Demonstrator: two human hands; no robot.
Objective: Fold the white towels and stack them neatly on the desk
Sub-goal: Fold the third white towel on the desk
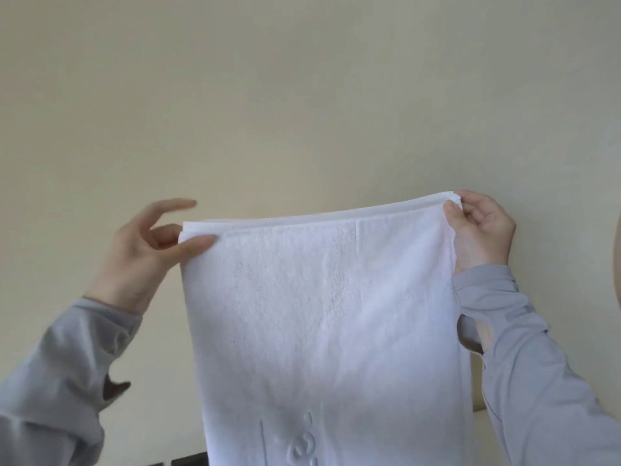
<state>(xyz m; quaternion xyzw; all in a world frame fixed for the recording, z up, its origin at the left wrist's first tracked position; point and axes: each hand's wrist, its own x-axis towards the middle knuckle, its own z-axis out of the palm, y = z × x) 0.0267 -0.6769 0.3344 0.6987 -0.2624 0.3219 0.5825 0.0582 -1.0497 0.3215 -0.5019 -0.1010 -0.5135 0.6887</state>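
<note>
We wear a pale grey, long-sleeved top of thin, soft knit. Its left sleeve (67, 364) and right sleeve (537, 364) wrinkle along the forearm and end in plain cuffs at the wrist, each with a slit opening near the cuff. Our left hand (144, 253) and right hand (484, 230) are bare.

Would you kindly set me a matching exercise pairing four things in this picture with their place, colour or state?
1 left hand
2 right hand
3 white towel
4 wall

a cream, behind everything
b hangs from its top edge
c pinches the top corner at picture right
d pinches the top corner at picture left, one finger raised free

Pairs: 1-d; 2-c; 3-b; 4-a
</note>
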